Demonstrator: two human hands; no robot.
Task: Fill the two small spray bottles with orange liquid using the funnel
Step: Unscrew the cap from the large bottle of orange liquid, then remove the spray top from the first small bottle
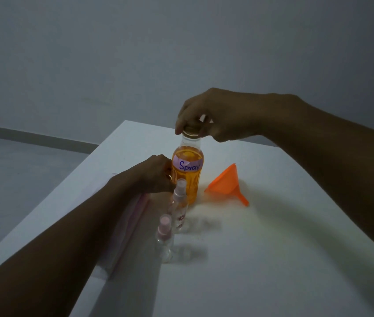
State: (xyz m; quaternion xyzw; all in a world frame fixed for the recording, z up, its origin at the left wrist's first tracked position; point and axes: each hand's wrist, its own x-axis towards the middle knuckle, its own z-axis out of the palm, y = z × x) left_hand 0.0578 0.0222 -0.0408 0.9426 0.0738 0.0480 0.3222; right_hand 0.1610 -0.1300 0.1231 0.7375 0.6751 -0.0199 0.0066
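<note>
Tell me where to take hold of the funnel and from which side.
Pinch the funnel across its narrowing cone, coming from above and the right. It lies on its side, spout toward the person, so the cone wall is exposed there; the big bottle stands close on its left.

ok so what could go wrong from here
The left hand grips the nearly full orange bottle while the right hand grips its cap; a squeeze could slop liquid onto the table.
The taller spray bottle and shorter spray bottle stand close by the left forearm and could be knocked over.
The funnel lies on its side and might roll.
</note>
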